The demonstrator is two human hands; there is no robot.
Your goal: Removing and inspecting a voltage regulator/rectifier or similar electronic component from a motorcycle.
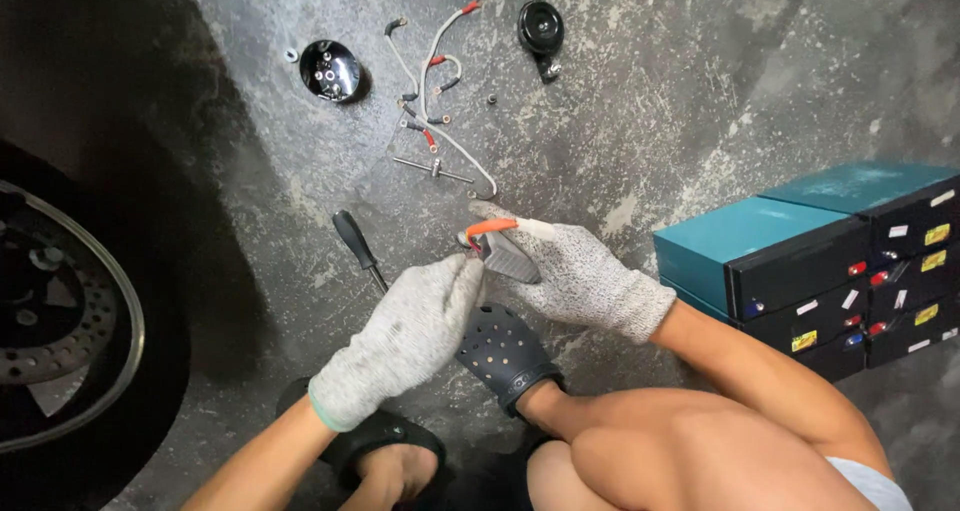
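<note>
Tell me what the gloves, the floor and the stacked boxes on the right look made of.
The gloves on the left hand and right hand look like speckled grey knit fabric with ribbed cuffs. The floor looks like rough concrete, scuffed and blotchy. The boxes seem smooth hard plastic, teal tops over black sides, probably batteries.

The black motorcycle wheel with its silver brake disc is cut off by the left edge, so only part of its round shows. The stack of teal and black box-shaped batteries runs off the right edge. The black-handled screwdriver loses its shaft and tip behind the left hand in a grey knitted glove. The small grey part with orange wire is mostly covered by the right hand in a grey knitted glove; its shape cannot be told. The tiny bits among the loose grey and red wires are too small to tell
</note>
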